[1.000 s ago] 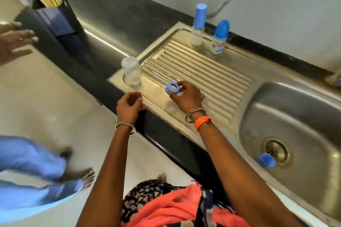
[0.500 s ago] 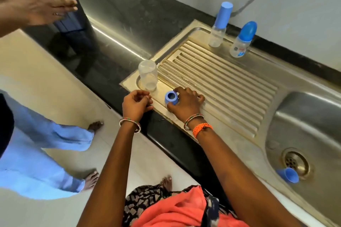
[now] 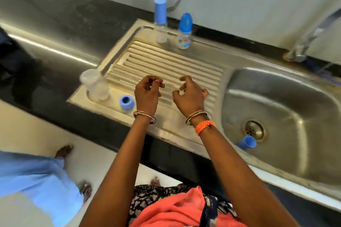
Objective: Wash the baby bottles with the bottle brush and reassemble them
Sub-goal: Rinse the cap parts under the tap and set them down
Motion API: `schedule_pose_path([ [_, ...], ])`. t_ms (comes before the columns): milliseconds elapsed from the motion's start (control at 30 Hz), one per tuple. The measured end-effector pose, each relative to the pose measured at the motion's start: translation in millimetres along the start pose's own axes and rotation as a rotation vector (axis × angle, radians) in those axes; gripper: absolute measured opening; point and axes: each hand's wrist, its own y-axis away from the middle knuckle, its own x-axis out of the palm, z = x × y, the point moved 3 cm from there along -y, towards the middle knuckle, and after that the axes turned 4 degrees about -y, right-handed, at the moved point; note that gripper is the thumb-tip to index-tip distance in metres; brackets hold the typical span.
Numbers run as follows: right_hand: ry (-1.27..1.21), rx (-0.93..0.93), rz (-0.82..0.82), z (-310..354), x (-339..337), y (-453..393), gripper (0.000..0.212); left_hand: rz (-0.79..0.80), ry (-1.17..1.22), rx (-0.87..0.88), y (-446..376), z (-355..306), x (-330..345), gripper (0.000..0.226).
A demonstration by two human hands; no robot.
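I see both hands raised over the ribbed stainless-steel draining board (image 3: 166, 64), neither one holding anything. The left hand (image 3: 147, 94) has its fingers loosely curled, thumb and forefinger near each other, nothing visible between them. The right hand (image 3: 190, 96) is likewise half-curled and empty.

Just left of the left hand, and apart from it, the blue plastic screw ring (image 3: 126, 101) sits on the flat edge of the board, opening up. Further left of that stands the clear open-topped bottle body (image 3: 94, 84), blurred. Beyond the fingertips, at the far edge of the board, I note two capped bottles side by side: a tall clear bottle with a cylindrical blue cap (image 3: 160, 21) and a shorter clear bottle with a domed blue cap (image 3: 184, 31). Right of the right hand, in the steel sink basin (image 3: 295, 101), a blue plastic cap (image 3: 246, 142) lies on its side beside the drain (image 3: 254, 129).
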Motion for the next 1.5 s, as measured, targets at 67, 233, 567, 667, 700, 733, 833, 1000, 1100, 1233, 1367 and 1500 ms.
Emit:
schedule_pose_path([
  [67,0.008,0.087,-0.075,-32,-34,-3,0.029,0.110,0.000,-0.007,7,-3,42,0.028],
  [233,0.101,0.305,-0.196,-118,-112,0,0.018,0.387,-0.021,-0.073,38,5,143,0.021],
  [567,0.189,0.363,0.101,-241,-160,-10,0.033,0.569,-0.103,-0.292,64,28,257,0.026],
  [667,0.271,0.285,0.203,-258,-150,-18,0.037,0.545,-0.136,-0.368,61,42,269,0.025],
  [700,0.288,0.254,0.235,-263,-144,-22,0.037,0.534,-0.144,-0.395,60,45,271,0.022],
  [733,0.308,0.224,0.282,-266,-137,-25,0.038,0.529,-0.138,-0.425,60,49,274,0.019],
  [833,0.326,0.143,0.422,-278,-105,-41,0.044,0.555,0.017,-0.486,58,53,288,0.015],
  [1000,0.321,0.091,0.479,-294,-87,-46,0.032,0.502,0.092,-0.495,55,58,302,0.020],
  [1100,0.141,0.150,0.232,-302,-115,-51,0.029,0.487,0.012,-0.488,57,62,311,0.022],
  [1233,-0.146,0.224,-0.127,-299,-181,-71,0.021,0.520,-0.144,-0.404,57,63,337,0.027],
  [1367,-0.279,0.268,-0.306,-290,-240,-91,0.012,0.650,-0.241,-0.297,60,46,378,0.021],
  [1500,-0.305,0.290,-0.317,-290,-265,-100,0.008,0.754,-0.232,-0.188,64,19,413,0.018],
])
